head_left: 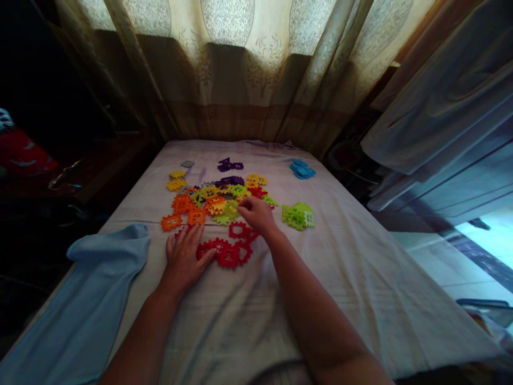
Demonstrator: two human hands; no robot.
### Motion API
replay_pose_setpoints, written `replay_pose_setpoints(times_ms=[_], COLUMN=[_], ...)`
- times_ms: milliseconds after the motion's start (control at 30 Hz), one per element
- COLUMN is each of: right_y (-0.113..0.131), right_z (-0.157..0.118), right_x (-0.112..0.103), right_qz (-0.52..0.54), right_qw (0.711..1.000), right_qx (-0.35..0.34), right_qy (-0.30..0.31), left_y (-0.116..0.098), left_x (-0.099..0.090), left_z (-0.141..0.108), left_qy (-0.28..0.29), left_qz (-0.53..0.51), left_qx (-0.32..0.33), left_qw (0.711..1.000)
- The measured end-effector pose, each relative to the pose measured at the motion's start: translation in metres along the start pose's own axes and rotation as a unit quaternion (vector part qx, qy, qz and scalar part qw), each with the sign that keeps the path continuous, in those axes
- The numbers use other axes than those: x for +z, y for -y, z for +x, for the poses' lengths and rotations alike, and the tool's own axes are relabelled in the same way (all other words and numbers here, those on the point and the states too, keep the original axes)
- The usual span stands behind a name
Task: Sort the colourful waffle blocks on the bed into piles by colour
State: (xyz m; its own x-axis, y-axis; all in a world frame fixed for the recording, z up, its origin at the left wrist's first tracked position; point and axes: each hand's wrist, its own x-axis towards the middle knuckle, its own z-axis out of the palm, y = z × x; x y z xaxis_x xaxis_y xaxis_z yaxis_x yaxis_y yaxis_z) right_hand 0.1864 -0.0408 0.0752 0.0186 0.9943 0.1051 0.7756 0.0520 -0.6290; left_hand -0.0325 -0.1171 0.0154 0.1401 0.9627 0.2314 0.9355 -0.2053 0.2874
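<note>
A broad surface (pixel 340 278) under a pale, creased cloth filled most of the view. Behind its far edge hung a patterned curtain (pixel 228 80) with light coming through its upper part, and grey fabric (pixel 433 107) draped down on the right. A light blue cloth (pixel 102 272) lay along the surface's left side.

Near the middle spread a mixed heap (pixel 216 207) of flat, notched plastic pieces in orange, yellow, green and other colours. Just in front of it were red pieces (pixel 228 254), several of them overlapping. The left hand (pixel 183 259) rested palm down and loosely spread at their left end, its thumb against them, gripping nothing. The right hand (pixel 256 214) was over the heap's right side with thumb and fingers drawn together near a yellow-green piece; whether it held anything could not be told.

Smaller groups lay apart: a green pile (pixel 295 215) to the right, a blue pile (pixel 302 169) farther back, purple pieces (pixel 230 166) beyond the heap. Smallest was a lone grey piece (pixel 187 164) at the far left.
</note>
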Motion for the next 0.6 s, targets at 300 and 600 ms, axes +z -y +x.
replay_pose_setpoints(times_ms=[300, 600], right_y=[-0.120, -0.132], right_z=[0.017, 0.013], right_x=[-0.089, -0.082], right_qz=[-0.039, -0.127], right_qw=[0.957, 0.944], right_qx=[0.197, 0.235], right_qy=[-0.208, -0.193], left_y=[-0.006, -0.003], left_x=[0.000, 0.005], left_z=[0.001, 0.001], left_qy=[0.043, 0.067], left_qz=[-0.027, -0.012], left_qx=[0.083, 0.121], left_qw=[0.995, 0.990])
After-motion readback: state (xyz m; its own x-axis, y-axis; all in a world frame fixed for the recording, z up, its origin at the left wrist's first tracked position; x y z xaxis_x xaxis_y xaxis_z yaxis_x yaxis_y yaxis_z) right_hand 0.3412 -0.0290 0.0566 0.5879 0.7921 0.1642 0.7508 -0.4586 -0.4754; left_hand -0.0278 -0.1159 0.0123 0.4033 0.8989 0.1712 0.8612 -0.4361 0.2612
